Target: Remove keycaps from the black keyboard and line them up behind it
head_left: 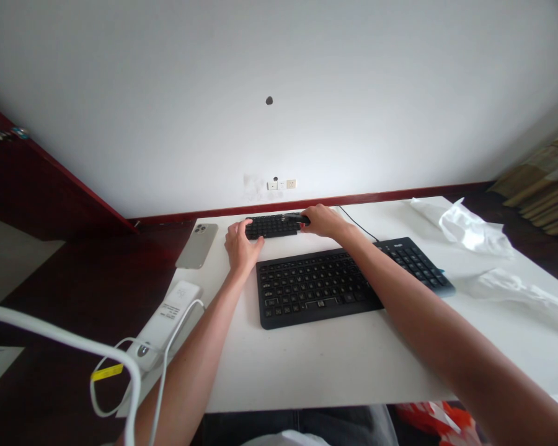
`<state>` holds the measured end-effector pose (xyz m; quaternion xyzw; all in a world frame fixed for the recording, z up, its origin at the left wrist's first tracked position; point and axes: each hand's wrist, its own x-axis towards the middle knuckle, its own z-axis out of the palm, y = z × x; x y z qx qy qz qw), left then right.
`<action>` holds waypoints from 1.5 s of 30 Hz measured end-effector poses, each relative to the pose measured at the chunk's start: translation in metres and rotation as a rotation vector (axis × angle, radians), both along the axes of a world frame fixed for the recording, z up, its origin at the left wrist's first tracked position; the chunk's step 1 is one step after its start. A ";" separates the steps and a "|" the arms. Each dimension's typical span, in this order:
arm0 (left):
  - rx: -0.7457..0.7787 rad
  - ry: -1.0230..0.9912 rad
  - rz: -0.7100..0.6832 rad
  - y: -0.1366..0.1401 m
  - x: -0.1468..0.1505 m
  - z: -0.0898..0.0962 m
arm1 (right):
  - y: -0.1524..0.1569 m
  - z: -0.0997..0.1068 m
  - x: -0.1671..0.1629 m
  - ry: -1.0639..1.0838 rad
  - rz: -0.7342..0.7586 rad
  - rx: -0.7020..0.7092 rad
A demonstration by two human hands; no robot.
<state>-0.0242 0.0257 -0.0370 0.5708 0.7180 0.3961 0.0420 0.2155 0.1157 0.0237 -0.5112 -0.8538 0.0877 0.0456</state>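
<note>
At the far side of the white table, a small black keyboard [270, 227] lies in front of the wall. My left hand [242, 246] grips its left end, thumb at the near edge and fingers at the far edge. Over the keyboard's right end, my right hand [324, 221] is closed around a slim black tool [296, 218], whose kind I cannot make out. A bit of red shows under those fingers. Nearer to me lies a larger black keyboard [316, 288], partly covered by my right forearm.
A phone [198, 246] lies at the table's left edge, with a white power strip [170, 313] and its looping cable nearer. Crumpled white plastic wrapping [469, 229] is on the right. A black cord [358, 224] runs behind the larger keyboard. Wall sockets [281, 184] sit beyond the table.
</note>
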 end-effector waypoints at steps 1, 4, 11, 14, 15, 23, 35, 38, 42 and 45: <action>0.000 0.001 0.000 0.000 0.000 0.000 | 0.000 0.001 0.001 0.004 0.000 0.001; 0.002 0.005 0.002 0.000 0.000 0.000 | 0.005 0.006 0.009 0.038 -0.015 0.000; -0.012 0.007 0.010 0.000 0.000 0.001 | 0.026 0.015 0.047 -0.004 -0.170 -0.091; -0.013 0.015 0.016 0.000 0.000 0.001 | 0.030 0.013 0.053 -0.022 -0.160 -0.158; -0.013 0.017 0.016 0.000 0.000 0.001 | 0.030 0.012 0.053 -0.023 -0.156 -0.175; 0.004 0.017 0.009 0.001 -0.001 -0.002 | 0.028 0.008 0.047 -0.034 -0.176 -0.205; -0.005 0.024 0.005 0.001 -0.001 -0.002 | 0.027 0.006 0.041 -0.054 -0.167 -0.224; -0.004 0.027 0.008 0.001 -0.002 -0.002 | 0.026 0.005 0.039 -0.056 -0.173 -0.217; -0.002 0.025 0.007 0.001 -0.002 -0.002 | 0.026 0.004 0.040 -0.050 -0.170 -0.211; -0.002 0.019 0.007 0.001 -0.002 -0.002 | 0.027 0.003 0.040 -0.047 -0.165 -0.204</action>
